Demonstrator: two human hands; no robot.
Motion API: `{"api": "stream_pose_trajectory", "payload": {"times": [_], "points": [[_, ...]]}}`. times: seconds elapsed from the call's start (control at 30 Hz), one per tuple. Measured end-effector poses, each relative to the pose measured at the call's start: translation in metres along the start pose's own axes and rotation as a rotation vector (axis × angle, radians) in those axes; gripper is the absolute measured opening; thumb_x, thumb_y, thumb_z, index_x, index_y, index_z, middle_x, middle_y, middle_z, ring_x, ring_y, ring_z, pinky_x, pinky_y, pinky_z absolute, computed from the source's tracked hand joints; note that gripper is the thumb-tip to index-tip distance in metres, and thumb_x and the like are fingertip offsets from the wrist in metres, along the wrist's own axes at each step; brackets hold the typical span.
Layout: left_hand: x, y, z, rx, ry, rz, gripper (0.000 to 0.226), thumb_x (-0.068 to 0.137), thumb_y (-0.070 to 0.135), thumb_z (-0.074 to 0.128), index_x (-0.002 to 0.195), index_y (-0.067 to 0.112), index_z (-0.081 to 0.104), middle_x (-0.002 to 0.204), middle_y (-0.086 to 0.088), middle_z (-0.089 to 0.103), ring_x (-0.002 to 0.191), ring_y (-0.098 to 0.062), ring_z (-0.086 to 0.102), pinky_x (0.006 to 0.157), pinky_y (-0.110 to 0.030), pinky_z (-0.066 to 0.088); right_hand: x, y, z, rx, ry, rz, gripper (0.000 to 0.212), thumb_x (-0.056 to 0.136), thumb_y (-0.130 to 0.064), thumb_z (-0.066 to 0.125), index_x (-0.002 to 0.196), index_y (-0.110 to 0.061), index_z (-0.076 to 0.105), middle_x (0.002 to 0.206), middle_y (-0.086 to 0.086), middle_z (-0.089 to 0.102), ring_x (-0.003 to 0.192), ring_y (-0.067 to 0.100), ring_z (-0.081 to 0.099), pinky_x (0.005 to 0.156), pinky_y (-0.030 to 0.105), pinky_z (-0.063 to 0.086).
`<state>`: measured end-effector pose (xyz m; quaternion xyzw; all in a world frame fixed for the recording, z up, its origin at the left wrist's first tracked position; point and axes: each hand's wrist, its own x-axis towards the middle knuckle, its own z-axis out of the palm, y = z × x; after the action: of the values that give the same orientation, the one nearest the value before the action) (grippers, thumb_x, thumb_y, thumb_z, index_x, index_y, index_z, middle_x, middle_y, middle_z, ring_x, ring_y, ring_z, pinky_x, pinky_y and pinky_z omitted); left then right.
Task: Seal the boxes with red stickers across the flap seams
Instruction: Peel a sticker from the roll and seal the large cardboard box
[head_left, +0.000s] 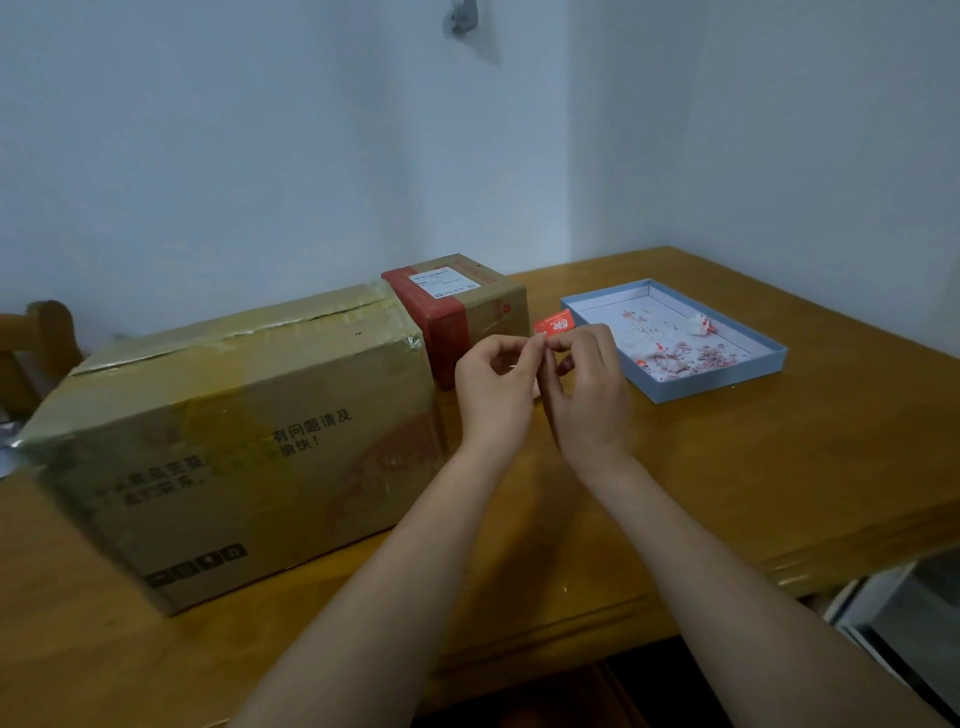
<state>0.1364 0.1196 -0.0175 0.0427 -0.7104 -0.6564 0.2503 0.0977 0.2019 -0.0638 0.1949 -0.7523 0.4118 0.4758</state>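
Up close, my fingers (540, 343) met in the middle and pinched a small red sticker (555, 323). My left hand (493, 384) held its lower edge with thumb and finger curled round it. My right hand (589, 389) pinched it too, from the other side. I held the sticker up in the air, above the tabletop (727, 467), just in front of the small box (467, 312).

That small box was brown with a wide red band and a white label on top. It stood right beside the big box (234, 431), which lay to my left. The big box had shiny tape on it and dark writing on its side.

To my right lay a flat blue tray (727, 382). It held little bits of red and white paper (675, 353).
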Motion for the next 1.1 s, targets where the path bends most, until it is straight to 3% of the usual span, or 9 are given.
{"api": "stream_pose_trajectory", "payload": {"times": [0.17, 0.3, 0.43, 0.53, 0.63, 0.73, 0.83, 0.97, 1.1], "points": [[0.002, 0.019, -0.014, 0.018, 0.015, 0.02, 0.014, 0.092, 0.018, 0.064, 0.079, 0.016, 0.07, 0.08, -0.009, 0.071, 0.07, -0.026, 0.064, 0.069, -0.043, 0.055, 0.013, -0.017, -0.001, -0.012, -0.007, -0.086, 0.016, 0.097, -0.02, 0.05, 0.095, -0.008, 0.061, 0.096, 0.006, 0.056, 0.078, 0.014, 0.051, 0.063, 0.034, 0.049], [0.002, 0.035, -0.025, 0.03, 0.05, 0.029, 0.014, 0.094, 0.015, 0.061, 0.085, 0.009, 0.069, 0.08, -0.005, 0.069, 0.076, -0.018, 0.065, 0.073, -0.036, 0.057, 0.023, -0.031, -0.002, 0.009, -0.024, -0.149, 0.019, 0.097, -0.022, 0.051, 0.098, -0.007, 0.064, 0.098, 0.007, 0.057, 0.081, 0.02, 0.057, 0.065, 0.036, 0.052], [0.001, 0.051, -0.037, 0.095, 0.047, 0.076, 0.017, 0.096, 0.018, 0.058, 0.09, 0.004, 0.065, 0.081, -0.01, 0.066, 0.058, -0.012, 0.058, 0.046, -0.023, 0.051, 0.035, -0.049, -0.008, 0.104, 0.044, -0.083, 0.015, 0.093, -0.02, 0.058, 0.097, -0.006, 0.06, 0.096, 0.006, 0.055, 0.078, 0.012, 0.052, 0.065, 0.026, 0.05], [0.002, 0.065, -0.044, 0.14, 0.069, 0.15, 0.018, 0.095, 0.019, 0.058, 0.08, 0.009, 0.062, 0.076, -0.01, 0.066, 0.061, -0.016, 0.059, 0.056, -0.031, 0.053, 0.046, -0.062, -0.014, 0.248, 0.132, 0.114, 0.021, 0.089, -0.018, 0.065, 0.102, -0.009, 0.052, 0.093, 0.002, 0.053, 0.074, 0.003, 0.048, 0.065, 0.01, 0.041], [0.003, 0.077, -0.053, 0.16, 0.083, 0.189, 0.02, 0.095, 0.018, 0.057, 0.075, 0.017, 0.059, 0.075, -0.008, 0.066, 0.058, -0.014, 0.057, 0.052, -0.023, 0.049, 0.057, -0.072, -0.015, 0.348, 0.174, 0.229, 0.024, 0.089, -0.021, 0.065, 0.105, -0.016, 0.047, 0.089, 0.003, 0.052, 0.072, 0.005, 0.05, 0.063, 0.008, 0.04], [0.004, 0.084, -0.065, 0.198, 0.097, 0.216, 0.018, 0.094, 0.017, 0.058, 0.076, 0.017, 0.059, 0.074, -0.006, 0.065, 0.057, -0.013, 0.056, 0.052, -0.021, 0.048, 0.066, -0.079, -0.013, 0.327, 0.165, 0.227, 0.018, 0.092, -0.024, 0.062, 0.103, -0.013, 0.052, 0.093, 0.003, 0.053, 0.071, 0.007, 0.051, 0.062, 0.008, 0.041], [0.008, 0.088, -0.078, 0.233, 0.125, 0.211, 0.015, 0.093, 0.018, 0.06, 0.079, 0.014, 0.062, 0.073, -0.005, 0.067, 0.062, -0.016, 0.06, 0.059, -0.031, 0.053, 0.072, -0.087, -0.01, 0.298, 0.144, 0.188, 0.01, 0.092, -0.02, 0.061, 0.094, -0.011, 0.057, 0.096, 0.003, 0.053, 0.07, 0.003, 0.052, 0.062, 0.007, 0.04], [0.013, 0.093, -0.102, 0.27, 0.164, 0.217, 0.018, 0.09, 0.018, 0.062, 0.072, 0.017, 0.06, 0.073, -0.003, 0.067, 0.07, -0.021, 0.066, 0.062, -0.034, 0.053, 0.076, -0.1, -0.005, 0.266, 0.075, 0.199, 0.01, 0.091, -0.023, 0.061, 0.091, -0.013, 0.061, 0.097, -0.004, 0.053, 0.069, -0.002, 0.054, 0.059, 0.01, 0.042], [0.016, 0.097, -0.131, 0.345, 0.191, 0.208, 0.012, 0.091, 0.02, 0.063, 0.079, 0.016, 0.063, 0.079, 0.0, 0.067, 0.074, -0.018, 0.066, 0.059, -0.028, 0.053, 0.079, -0.118, 0.003, 0.312, -0.024, 0.246, 0.008, 0.093, -0.024, 0.061, 0.089, -0.017, 0.059, 0.096, -0.004, 0.054, 0.072, 0.003, 0.054, 0.06, 0.006, 0.041]]}}
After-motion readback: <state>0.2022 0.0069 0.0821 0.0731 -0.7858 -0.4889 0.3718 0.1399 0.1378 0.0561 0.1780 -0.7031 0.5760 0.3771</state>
